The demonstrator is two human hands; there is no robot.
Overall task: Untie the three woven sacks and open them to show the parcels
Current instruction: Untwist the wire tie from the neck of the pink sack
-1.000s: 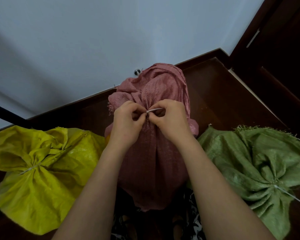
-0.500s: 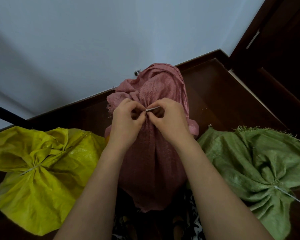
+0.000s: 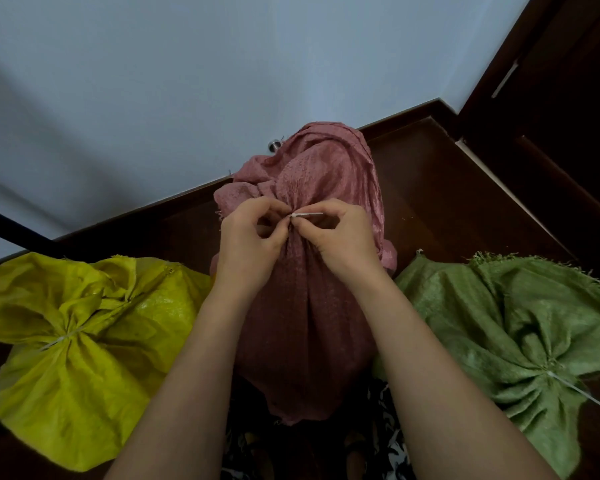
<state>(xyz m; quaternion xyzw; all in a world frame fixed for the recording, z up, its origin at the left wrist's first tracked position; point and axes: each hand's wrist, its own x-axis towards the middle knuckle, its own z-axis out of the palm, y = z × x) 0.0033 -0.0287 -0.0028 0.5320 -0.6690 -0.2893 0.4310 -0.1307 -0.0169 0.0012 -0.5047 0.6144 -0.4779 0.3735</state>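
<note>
Stage one of three: left grip (image 3: 248, 233) and right grip (image 3: 340, 233) pinching white tie (image 3: 305, 215) on pink sack (image 3: 312, 306); flanking yellow sack (image 3: 73, 344) and green sack (image 3: 520, 334) still tied, none opened.

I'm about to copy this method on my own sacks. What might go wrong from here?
1. Both the left hand and right hand pinch the thin white tie at the pink sack's gathered neck; it may slip or tighten rather than loosen.
2. The pink sack stands upright and could topple toward the wall.
3. The yellow sack and green sack remain tied.
</note>
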